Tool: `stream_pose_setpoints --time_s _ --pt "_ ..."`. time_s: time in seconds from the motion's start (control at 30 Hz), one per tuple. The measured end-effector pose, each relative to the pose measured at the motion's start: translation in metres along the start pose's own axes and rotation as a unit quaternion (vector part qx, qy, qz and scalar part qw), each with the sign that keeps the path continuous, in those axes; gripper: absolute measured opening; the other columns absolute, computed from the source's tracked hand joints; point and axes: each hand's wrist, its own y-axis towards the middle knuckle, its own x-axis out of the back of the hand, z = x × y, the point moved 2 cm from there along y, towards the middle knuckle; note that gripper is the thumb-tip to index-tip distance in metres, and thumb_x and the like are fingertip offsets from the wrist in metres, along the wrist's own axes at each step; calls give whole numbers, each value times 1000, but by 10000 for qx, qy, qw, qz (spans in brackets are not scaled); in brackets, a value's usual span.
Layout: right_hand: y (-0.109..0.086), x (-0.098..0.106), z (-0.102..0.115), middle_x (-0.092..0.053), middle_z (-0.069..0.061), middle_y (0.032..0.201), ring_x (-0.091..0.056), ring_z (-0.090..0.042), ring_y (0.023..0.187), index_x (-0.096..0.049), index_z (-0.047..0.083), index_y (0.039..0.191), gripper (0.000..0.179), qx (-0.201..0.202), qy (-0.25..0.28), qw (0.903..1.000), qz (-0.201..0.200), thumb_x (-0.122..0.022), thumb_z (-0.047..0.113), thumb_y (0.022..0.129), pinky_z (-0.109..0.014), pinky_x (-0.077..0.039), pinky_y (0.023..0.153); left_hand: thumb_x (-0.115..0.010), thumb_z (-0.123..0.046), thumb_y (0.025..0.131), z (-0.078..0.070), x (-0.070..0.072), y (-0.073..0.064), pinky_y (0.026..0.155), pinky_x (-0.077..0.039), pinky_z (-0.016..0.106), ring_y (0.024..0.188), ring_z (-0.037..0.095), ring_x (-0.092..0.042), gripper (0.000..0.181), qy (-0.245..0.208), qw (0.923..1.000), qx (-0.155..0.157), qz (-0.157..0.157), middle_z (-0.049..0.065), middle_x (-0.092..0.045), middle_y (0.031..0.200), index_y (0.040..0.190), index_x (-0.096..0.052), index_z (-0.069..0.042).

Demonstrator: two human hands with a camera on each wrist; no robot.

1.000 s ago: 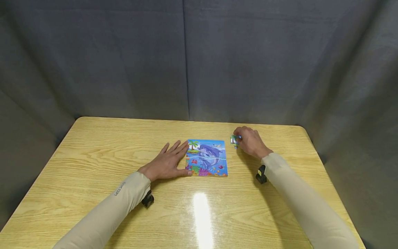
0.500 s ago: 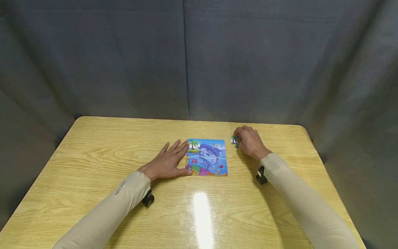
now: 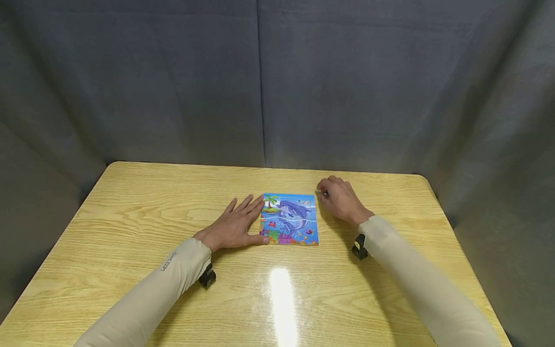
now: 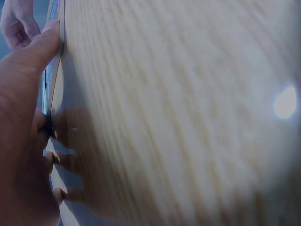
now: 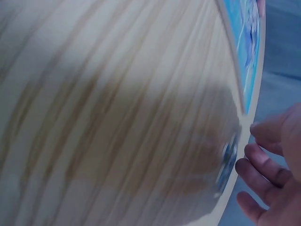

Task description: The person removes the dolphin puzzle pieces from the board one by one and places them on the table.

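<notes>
A square jigsaw puzzle (image 3: pixel 299 219) with a dolphin picture lies at the middle of the table. My left hand (image 3: pixel 234 226) lies flat with spread fingers along its left side, thumb on the lower left corner and fingertips at the upper left. My right hand (image 3: pixel 340 200) hovers just beyond the upper right corner, its fingers loosely curled. In the right wrist view the thumb stands apart from the fingers (image 5: pixel 263 165), nothing seen between them. A small blurred dark piece (image 5: pixel 228 162) shows over the table close by the fingertips; in the head view the hand hides it.
The wooden table (image 3: pixel 173 193) reaches back to a grey curtain (image 3: pixel 173 86), which also hangs at both sides. A bright light reflection (image 3: pixel 283 303) shows on the tabletop in front of the puzzle.
My right hand has shifted slightly left, toward the puzzle. The small palm-tree piece seen earlier beside its fingertips no longer shows in the head view. The left hand stays in place.
</notes>
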Motion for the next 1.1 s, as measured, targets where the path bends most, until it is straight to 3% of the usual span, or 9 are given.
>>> stream_pose_setpoints --time_s 0.2,0.63,1.1 --pt "3 -6 18 -71 -15 113 -65 -31 100 -73 2 124 25 249 97 9992 292 -71 13 101 -51 -49 93 -60 -72 98 1 -2 1 135 0 66 171 32 -2 106 19 10000 -15 -24 3 -5 183 173 -14 -13" --pt "4 -14 35 -68 -15 126 -62 -33 116 -75 5 124 27 470 217 9962 700 -73 20 102 -55 -46 103 -60 -72 98 1 0 1 135 0 65 171 32 -2 106 -40 10000 -10 -5 3 -5 183 173 -13 -13" --pt "4 -15 46 -64 -15 133 -60 -34 119 -73 9 128 41 376 -42 9940 1028 -79 36 98 -53 -45 100 -60 -70 99 -1 2 0 135 0 66 171 33 -2 105 -91 9999 24 52 3 -5 183 172 -14 -12"
